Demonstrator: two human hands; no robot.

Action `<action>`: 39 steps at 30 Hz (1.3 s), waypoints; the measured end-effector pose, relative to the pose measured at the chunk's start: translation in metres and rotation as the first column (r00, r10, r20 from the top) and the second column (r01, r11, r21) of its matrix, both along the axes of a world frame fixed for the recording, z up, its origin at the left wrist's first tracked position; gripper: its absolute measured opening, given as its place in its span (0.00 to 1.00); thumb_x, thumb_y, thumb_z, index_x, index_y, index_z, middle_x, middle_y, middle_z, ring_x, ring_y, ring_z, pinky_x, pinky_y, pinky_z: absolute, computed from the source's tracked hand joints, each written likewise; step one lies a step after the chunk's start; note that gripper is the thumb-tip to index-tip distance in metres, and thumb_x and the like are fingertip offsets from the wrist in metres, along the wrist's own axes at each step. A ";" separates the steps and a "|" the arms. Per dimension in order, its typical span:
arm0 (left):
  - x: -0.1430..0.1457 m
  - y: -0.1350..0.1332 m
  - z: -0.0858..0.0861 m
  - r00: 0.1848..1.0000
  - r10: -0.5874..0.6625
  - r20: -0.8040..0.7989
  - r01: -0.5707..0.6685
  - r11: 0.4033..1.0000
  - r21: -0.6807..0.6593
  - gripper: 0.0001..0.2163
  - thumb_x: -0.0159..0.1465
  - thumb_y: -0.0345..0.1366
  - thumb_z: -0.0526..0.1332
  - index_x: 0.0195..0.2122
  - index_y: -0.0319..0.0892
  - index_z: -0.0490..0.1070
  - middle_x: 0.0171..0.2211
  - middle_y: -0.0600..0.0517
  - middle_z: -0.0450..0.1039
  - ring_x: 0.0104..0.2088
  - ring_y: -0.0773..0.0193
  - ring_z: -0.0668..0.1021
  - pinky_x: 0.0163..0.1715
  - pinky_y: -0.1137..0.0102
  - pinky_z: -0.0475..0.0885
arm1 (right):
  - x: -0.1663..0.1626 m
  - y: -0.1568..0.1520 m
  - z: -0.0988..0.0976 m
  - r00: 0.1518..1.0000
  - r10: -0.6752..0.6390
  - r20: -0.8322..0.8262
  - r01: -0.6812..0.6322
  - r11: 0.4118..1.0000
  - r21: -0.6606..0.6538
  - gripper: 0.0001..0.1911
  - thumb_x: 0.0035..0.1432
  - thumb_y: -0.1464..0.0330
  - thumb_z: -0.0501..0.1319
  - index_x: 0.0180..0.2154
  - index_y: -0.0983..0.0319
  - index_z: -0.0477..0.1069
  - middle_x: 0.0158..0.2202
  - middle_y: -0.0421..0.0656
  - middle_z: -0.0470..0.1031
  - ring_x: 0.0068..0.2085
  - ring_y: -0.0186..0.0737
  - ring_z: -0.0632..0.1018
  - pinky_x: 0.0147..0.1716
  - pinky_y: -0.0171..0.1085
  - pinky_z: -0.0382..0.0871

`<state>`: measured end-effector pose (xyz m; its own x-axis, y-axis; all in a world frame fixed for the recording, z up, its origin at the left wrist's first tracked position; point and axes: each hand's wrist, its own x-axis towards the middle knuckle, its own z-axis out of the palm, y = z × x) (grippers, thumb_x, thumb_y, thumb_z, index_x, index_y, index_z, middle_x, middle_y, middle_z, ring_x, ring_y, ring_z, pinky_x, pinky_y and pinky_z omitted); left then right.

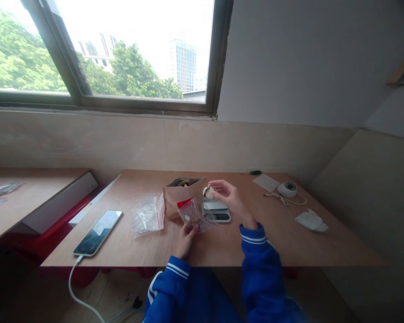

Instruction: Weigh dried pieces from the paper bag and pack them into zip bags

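My right hand (229, 197) is raised just above the surface (222, 246), thumb and fingertips pinched closed around a pale piece (208, 192). The piece is small, rounded and off-white with a slightly darker patch; it is too small to say what it is, and so round that I cannot tell any long axis or which way it points. It sticks out of my fingers toward my left, hanging just over the far left corner of a small scale (216, 211).

The scale lies flat under and just in front of my right hand, grey platform away from me, dark display strip toward me.

My left hand (186, 238) rests low on the surface, fingers curled and closed on the near end of a small clear bag (190, 213). The bag is transparent and crinkled, with a red strip across its far end. Its long axis runs from my left fingertips up and away from me, red end pointing at a brown paper bag (179, 197) that stands open just beyond, between my two hands and a little left.

Left of my left hand lies a stack of clear bags (148, 215), and farther left a phone (98, 232) on a white cable (74, 287). Well right of my right hand sit a round white device (287, 189) and a crumpled white cloth (311, 220).
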<state>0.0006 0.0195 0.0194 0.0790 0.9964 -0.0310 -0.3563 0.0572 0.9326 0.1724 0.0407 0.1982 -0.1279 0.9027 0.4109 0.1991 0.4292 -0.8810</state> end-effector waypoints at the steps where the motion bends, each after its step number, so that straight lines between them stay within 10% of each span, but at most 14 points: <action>1: 0.000 0.000 0.000 1.000 0.002 0.003 -0.002 1.000 -0.006 0.20 0.51 0.43 0.68 0.42 0.38 0.73 0.35 0.48 0.77 0.35 0.61 0.77 0.37 0.66 0.73 | -0.009 0.006 0.010 0.999 -0.007 -0.043 0.009 0.998 0.056 0.14 0.54 0.63 0.61 0.43 0.61 0.72 0.45 0.44 0.76 0.43 0.38 0.77 0.44 0.38 0.72; 6: 0.001 0.000 0.000 1.000 0.021 0.015 -0.020 1.000 -0.022 0.21 0.49 0.44 0.69 0.42 0.39 0.73 0.33 0.49 0.77 0.33 0.60 0.77 0.36 0.64 0.73 | -0.052 0.039 0.033 0.999 -0.032 0.004 0.030 0.960 0.279 0.14 0.57 0.63 0.59 0.45 0.60 0.70 0.46 0.44 0.74 0.44 0.36 0.76 0.44 0.36 0.71; 13: 0.002 0.000 0.001 0.997 0.022 0.078 -0.018 0.998 -0.056 0.22 0.47 0.43 0.70 0.42 0.38 0.74 0.32 0.49 0.77 0.33 0.59 0.77 0.35 0.64 0.74 | -0.058 0.050 0.012 0.892 0.016 0.452 -0.154 0.950 0.271 0.13 0.60 0.75 0.53 0.42 0.61 0.73 0.41 0.44 0.76 0.45 0.37 0.75 0.48 0.38 0.67; 22: 0.001 0.001 -0.004 0.997 0.028 0.071 -0.023 0.997 -0.067 0.22 0.47 0.42 0.70 0.43 0.37 0.74 0.34 0.47 0.77 0.34 0.59 0.78 0.35 0.64 0.74 | -0.049 0.033 0.012 0.667 -0.369 0.647 0.069 0.896 0.439 0.14 0.58 0.77 0.53 0.39 0.60 0.75 0.54 0.51 0.64 0.57 0.49 0.62 0.56 0.53 0.53; 25: 0.001 0.002 -0.004 0.994 0.018 0.108 -0.010 0.997 -0.070 0.23 0.47 0.41 0.70 0.45 0.38 0.73 0.40 0.45 0.77 0.40 0.55 0.78 0.40 0.61 0.74 | -0.041 0.018 0.010 0.742 -0.390 0.545 0.128 0.881 0.456 0.19 0.57 0.79 0.50 0.45 0.59 0.72 0.53 0.49 0.65 0.54 0.47 0.65 0.55 0.50 0.55; 31: 0.000 0.004 -0.008 0.994 -0.030 0.107 0.032 0.999 -0.019 0.22 0.47 0.39 0.70 0.44 0.38 0.74 0.45 0.43 0.76 0.48 0.51 0.75 0.51 0.57 0.68 | -0.014 0.000 -0.040 0.923 -0.031 0.383 0.008 0.998 0.062 0.15 0.55 0.80 0.48 0.32 0.62 0.71 0.32 0.42 0.74 0.35 0.36 0.75 0.37 0.35 0.68; 35: -0.001 0.005 -0.014 0.998 -0.046 0.046 0.047 0.999 -0.010 0.17 0.46 0.41 0.70 0.34 0.36 0.75 0.36 0.45 0.79 0.42 0.53 0.78 0.49 0.58 0.70 | -0.013 0.005 -0.081 0.904 0.210 0.372 -0.069 0.931 -0.358 0.11 0.56 0.77 0.52 0.36 0.62 0.71 0.25 0.39 0.73 0.22 0.34 0.72 0.24 0.33 0.67; 39: -0.003 0.004 -0.017 0.996 -0.042 0.083 0.046 0.998 -0.042 0.17 0.46 0.45 0.70 0.30 0.36 0.75 0.33 0.46 0.78 0.38 0.55 0.79 0.42 0.60 0.74 | -0.025 0.007 -0.092 0.882 0.287 0.373 -0.159 0.928 -0.337 0.10 0.53 0.73 0.60 0.39 0.61 0.72 0.26 0.39 0.74 0.26 0.37 0.74 0.28 0.34 0.68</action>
<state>-0.0025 0.0236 0.0027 0.1269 0.9897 -0.0659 -0.4277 0.1145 0.8966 0.1474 0.0474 0.1057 -0.4382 0.8989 0.0028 0.4979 0.2453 -0.8319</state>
